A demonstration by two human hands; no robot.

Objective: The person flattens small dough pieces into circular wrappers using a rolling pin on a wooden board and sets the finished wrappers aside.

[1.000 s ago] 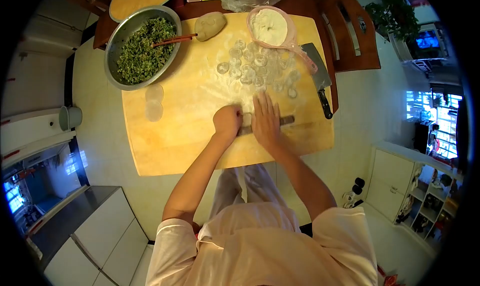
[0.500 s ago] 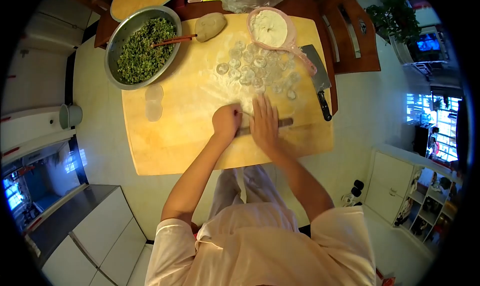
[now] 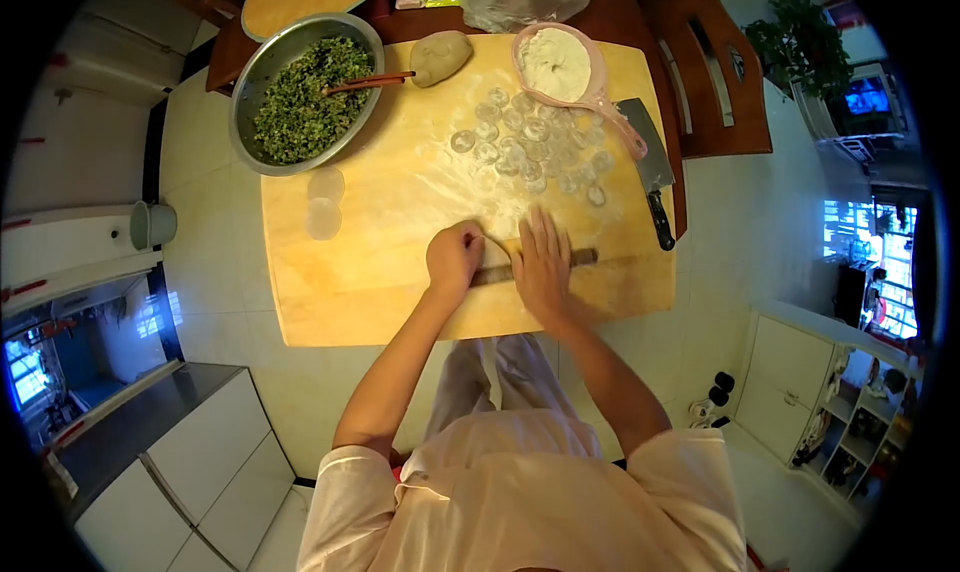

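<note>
The left hand (image 3: 455, 262) is curled, pinching the edge of 1 wrapper (image 3: 495, 256); the right hand (image 3: 543, 274) lies flat, fingers extended, over the pin (image 3: 584, 258). Both wrapper and pin are near the front of the board (image 3: 370, 297). Beyond are floured dough pieces (image 3: 535, 131), then a flour scoop (image 3: 597, 82) with a cleaver (image 3: 650, 150) at its handle. At left, 2 thin rounds (image 3: 324, 220) overlap below the filling bowl (image 3: 240, 122), and a dough lump (image 3: 440, 58) sits at the far edge.

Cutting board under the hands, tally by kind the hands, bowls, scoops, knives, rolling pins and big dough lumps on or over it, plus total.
Left hand and right hand: 2
Bowl: 1
Scoop: 1
Knife: 1
Rolling pin: 1
Dough lump: 1
Total: 7
</note>
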